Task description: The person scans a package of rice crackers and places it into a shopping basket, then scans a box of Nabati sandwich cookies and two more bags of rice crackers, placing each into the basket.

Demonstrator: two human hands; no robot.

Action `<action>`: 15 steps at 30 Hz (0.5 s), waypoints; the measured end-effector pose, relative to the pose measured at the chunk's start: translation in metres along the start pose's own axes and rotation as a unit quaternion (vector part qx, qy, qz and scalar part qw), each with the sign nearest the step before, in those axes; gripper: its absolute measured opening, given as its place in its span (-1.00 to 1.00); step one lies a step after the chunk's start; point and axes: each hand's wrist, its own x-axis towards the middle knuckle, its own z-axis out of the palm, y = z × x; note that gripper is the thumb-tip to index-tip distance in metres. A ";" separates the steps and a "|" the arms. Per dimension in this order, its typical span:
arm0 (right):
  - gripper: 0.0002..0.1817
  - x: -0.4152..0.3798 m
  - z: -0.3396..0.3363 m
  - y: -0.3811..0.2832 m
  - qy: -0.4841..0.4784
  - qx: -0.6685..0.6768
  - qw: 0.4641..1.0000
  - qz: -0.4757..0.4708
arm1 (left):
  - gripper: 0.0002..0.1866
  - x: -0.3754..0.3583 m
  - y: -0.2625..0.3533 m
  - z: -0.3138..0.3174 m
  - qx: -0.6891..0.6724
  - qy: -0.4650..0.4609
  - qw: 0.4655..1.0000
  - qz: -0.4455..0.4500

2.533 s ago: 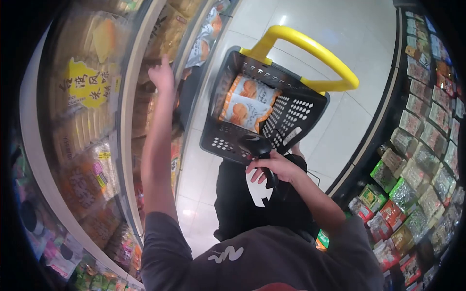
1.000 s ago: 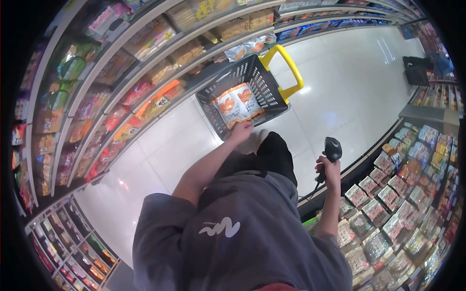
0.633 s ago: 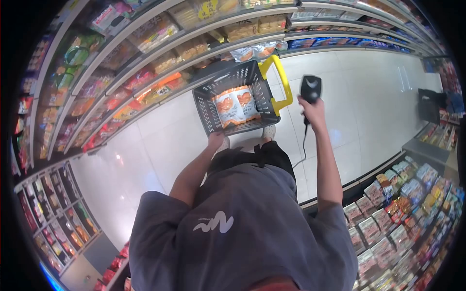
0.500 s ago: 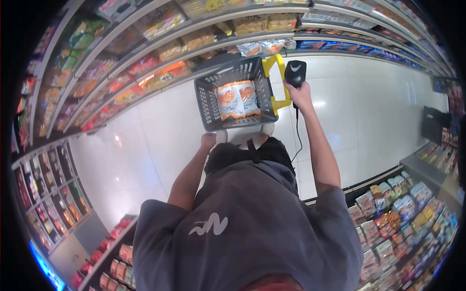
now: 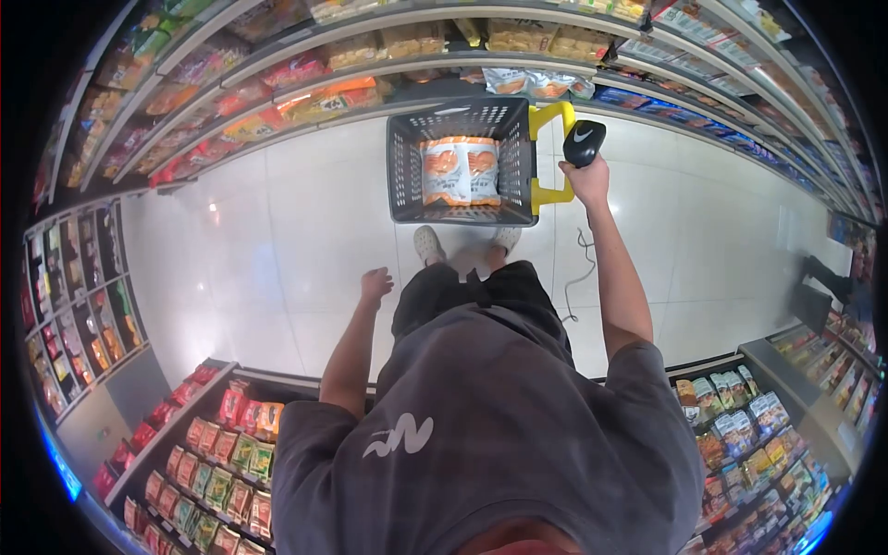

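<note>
My right hand [image 5: 589, 178] is wrapped round a black handheld barcode scanner [image 5: 584, 143]. Its thumb side is right at the yellow handle [image 5: 553, 196] of a dark grey shopping basket [image 5: 462, 219]. A thin cable [image 5: 585, 268] dangles below that hand. Inside the perforated basket lie two white-and-orange snack bags [image 5: 461, 172], side by side. My left hand [image 5: 375, 284] hangs beside my leg, fingers loosely apart and holding nothing.
Shelves of packaged snacks [image 5: 324, 97] curve along the far side, close behind the basket. Racks of packets [image 5: 217, 481] stand at the lower left and lower right [image 5: 740, 435]. Pale floor tiles [image 5: 277, 231] lie between. Someone in dark clothing [image 5: 826, 277] is at the right edge.
The basket now sits slightly further right and squarer in view, with my right hand and the scanner shifted right. My left hand has moved away from the basket's corner, and its fingers have loosened.
</note>
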 end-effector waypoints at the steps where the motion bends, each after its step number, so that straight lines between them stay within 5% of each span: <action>1: -0.60 0.000 0.001 0.000 0.000 0.001 1.000 0.007 | -0.54 0.007 0.000 -0.003 0.004 -0.010 1.000 0.006; 9: -0.60 -0.014 0.008 0.001 0.033 -0.086 0.995 0.029 | -0.51 0.035 0.056 -0.023 0.111 -0.097 0.983 0.113; 15: -0.55 -0.031 0.013 0.016 -0.004 -0.098 0.993 0.061 | -0.46 0.059 0.080 -0.058 -0.031 -0.150 0.985 0.080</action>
